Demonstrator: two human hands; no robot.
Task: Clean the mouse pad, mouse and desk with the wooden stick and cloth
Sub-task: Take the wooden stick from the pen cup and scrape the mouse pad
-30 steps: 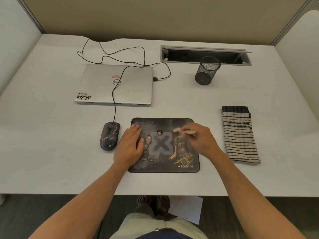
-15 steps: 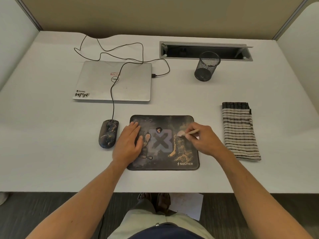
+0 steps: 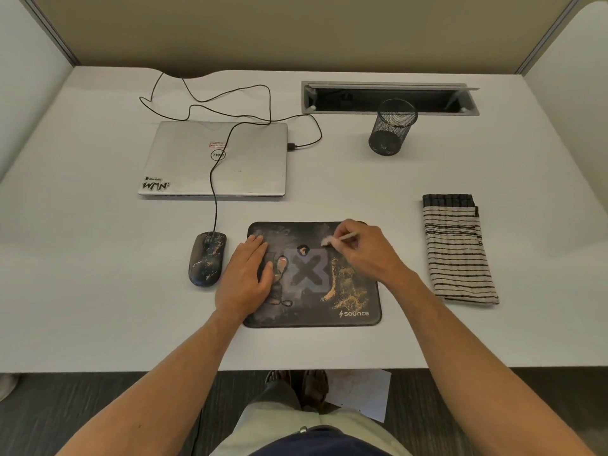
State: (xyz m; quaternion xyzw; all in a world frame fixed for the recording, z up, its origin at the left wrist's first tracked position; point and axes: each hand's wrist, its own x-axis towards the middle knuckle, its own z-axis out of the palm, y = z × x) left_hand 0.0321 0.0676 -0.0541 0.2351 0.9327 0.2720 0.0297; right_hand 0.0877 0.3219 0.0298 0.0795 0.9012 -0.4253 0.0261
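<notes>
Mouse pad [image 3: 329, 304]: lay stained on the table [image 3: 98, 291], near its front edge.
Wooden stick [image 3: 345, 237]: pinched in the right hand [image 3: 365, 255] fingers, pale tip touching the pad's far part.
Left hand [image 3: 245, 278]: fingers released, flat, pressing the pad's 9 o'clock edge.
Mouse [image 3: 207, 258]: dirty, at the pad's 9 o'clock, just beside it.
Cloth [image 3: 457, 248]: striped, folded, at the pad's 3 o'clock.
</notes>
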